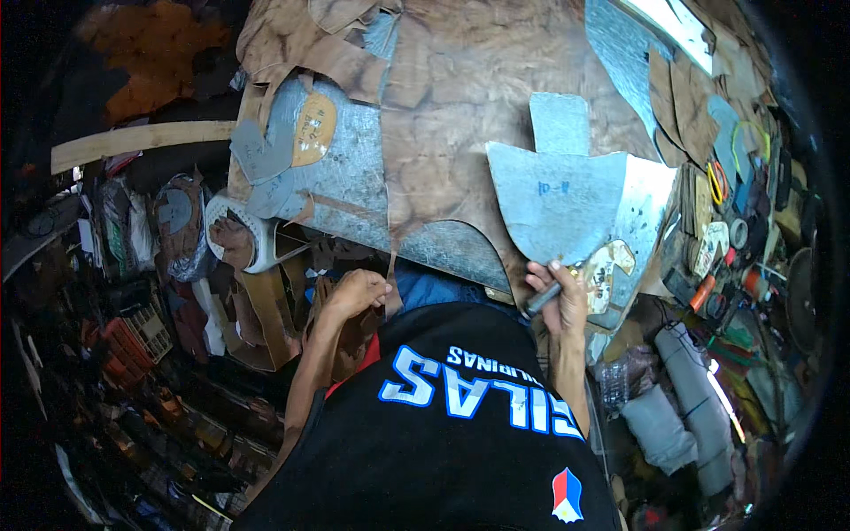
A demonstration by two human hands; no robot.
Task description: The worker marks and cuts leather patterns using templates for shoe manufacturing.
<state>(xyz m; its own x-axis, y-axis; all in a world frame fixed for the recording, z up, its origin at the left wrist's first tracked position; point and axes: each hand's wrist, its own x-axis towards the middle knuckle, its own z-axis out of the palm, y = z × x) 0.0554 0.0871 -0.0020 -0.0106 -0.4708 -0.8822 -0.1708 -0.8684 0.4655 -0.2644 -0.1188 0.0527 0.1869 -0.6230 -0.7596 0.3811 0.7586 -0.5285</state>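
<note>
A brown mottled leather sheet [460, 106] lies spread over a metal-topped workbench [354, 190]. On it rests a grey pattern template [558, 195] with a tab at its top. My right hand [558, 296] is at the template's lower edge, closed on a dark, slim cutting tool [542, 299]. My left hand [354, 292] is curled at the bench's near edge, pinching a narrow strip of leather [393, 274] that hangs down from the sheet.
Smaller grey and tan templates [283, 142] lie at the left end of the bench. Tools, tape rolls and scissors [735, 203] crowd the right side. Grey rolled material [691, 389] lies lower right. Boxes and leather scraps [248, 310] stack below left.
</note>
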